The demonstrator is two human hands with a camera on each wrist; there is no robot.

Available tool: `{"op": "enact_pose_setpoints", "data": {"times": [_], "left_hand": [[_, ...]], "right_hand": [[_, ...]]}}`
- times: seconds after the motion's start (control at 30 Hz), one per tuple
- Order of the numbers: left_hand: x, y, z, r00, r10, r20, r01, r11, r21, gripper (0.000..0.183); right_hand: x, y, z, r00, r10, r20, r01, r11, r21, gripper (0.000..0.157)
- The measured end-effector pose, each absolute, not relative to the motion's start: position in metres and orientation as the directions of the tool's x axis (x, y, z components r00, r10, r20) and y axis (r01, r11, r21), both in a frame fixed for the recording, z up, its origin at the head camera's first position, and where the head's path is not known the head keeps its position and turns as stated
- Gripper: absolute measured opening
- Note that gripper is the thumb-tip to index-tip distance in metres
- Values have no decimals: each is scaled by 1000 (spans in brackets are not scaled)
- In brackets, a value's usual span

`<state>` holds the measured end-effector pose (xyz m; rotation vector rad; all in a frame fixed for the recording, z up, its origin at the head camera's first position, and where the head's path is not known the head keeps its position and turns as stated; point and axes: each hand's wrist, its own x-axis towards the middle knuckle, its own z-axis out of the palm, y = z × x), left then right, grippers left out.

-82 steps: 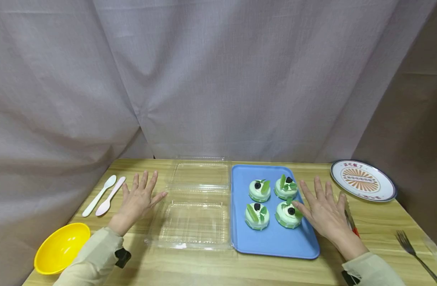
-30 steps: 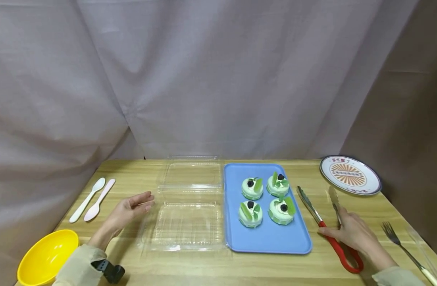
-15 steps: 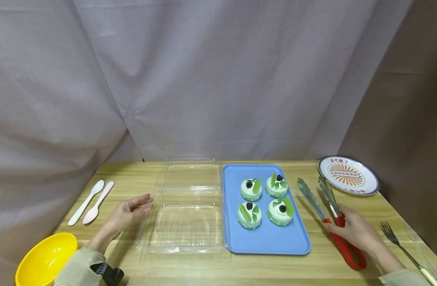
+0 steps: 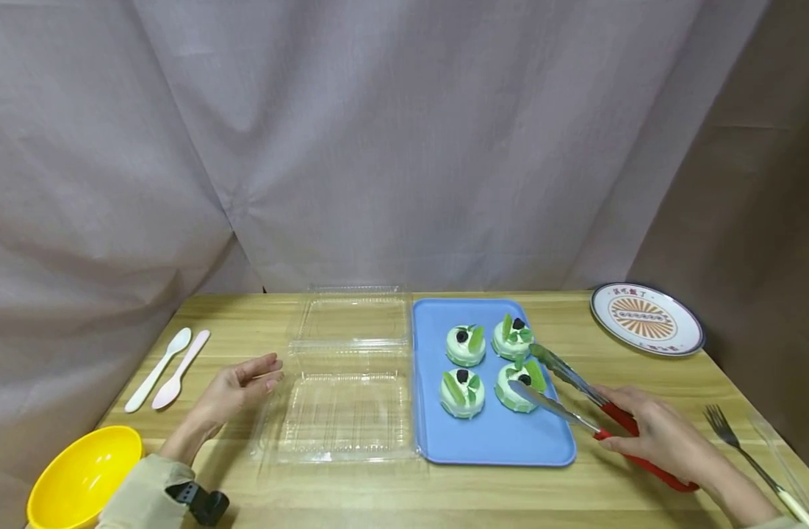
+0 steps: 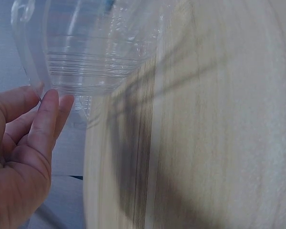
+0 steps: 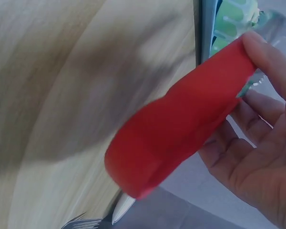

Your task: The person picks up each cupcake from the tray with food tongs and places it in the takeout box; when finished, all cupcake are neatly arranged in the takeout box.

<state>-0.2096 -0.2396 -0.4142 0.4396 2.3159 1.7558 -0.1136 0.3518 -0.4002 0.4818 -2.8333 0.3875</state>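
Note:
My right hand (image 4: 662, 433) grips the red handles of metal tongs (image 4: 619, 419). The tongs' two tips are spread over the near right of several small green cakes (image 4: 515, 386), each topped with a dark berry and leaves. Whether the tips touch that cake cannot be told. The cakes sit on a blue tray (image 4: 497, 444). In the right wrist view, thumb and fingers hold the red grip (image 6: 181, 114). My left hand (image 4: 235, 393) pinches the left rim of an open clear plastic container (image 4: 344, 415); the left wrist view shows the fingertips at its edge (image 5: 33, 62).
Left of the container lie a pale green spoon (image 4: 156, 371) and a pink spoon (image 4: 179, 375). A yellow bowl (image 4: 83, 474) stands at the near left. A patterned plate (image 4: 649, 319) is at the far right, with a fork (image 4: 741, 448) nearer.
My right hand has taken up the tongs from the table and brought their tips left over the tray. The left hand has come to the container's edge and stayed there.

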Motion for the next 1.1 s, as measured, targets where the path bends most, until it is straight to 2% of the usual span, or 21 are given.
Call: {"op": "enact_pose_setpoints", "data": {"times": [0.33, 0.73, 0.93, 1.1], "left_hand": [[-209, -239, -414, -935, 353, 20, 111, 239, 965, 57], [-210, -240, -415, -936, 351, 19, 105, 229, 968, 58], [-211, -241, -415, -933, 360, 20, 104, 217, 971, 59], [-211, -241, -415, -929, 369, 23, 107, 208, 972, 59]], "right_hand": [[-114, 351, -404, -912, -323, 253, -380, 898, -221, 68], [-116, 347, -411, -883, -357, 306, -436, 863, -253, 64], [-113, 348, -411, -889, -341, 304, -424, 864, -270, 61], [-107, 352, -409, -910, -292, 293, -386, 854, -349, 58]]}}
